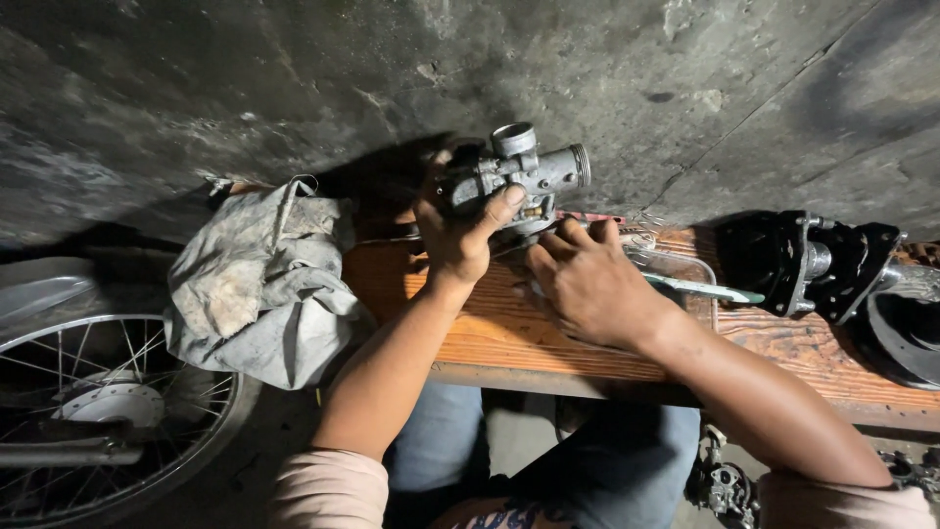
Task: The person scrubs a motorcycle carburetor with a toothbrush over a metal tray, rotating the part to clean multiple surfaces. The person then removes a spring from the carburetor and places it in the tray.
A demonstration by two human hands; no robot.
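A grey metal carburettor [529, 171] is held up above a wooden bench [548, 338]. My left hand [460, 235] grips it from the left, thumb pressed on its body. My right hand [587, 279] is just below and to the right of it, fingers curled at its underside; what they hold is hidden. A green-handled tool [710, 290] lies on the bench by my right wrist.
A dirty grey rag [264, 284] is heaped on the bench's left end. A spoked motorcycle wheel [98, 411] stands at lower left. A black engine part [808, 263] sits on the bench at right. Small metal parts [725, 485] lie on the floor. A concrete wall [294, 88] fills the background.
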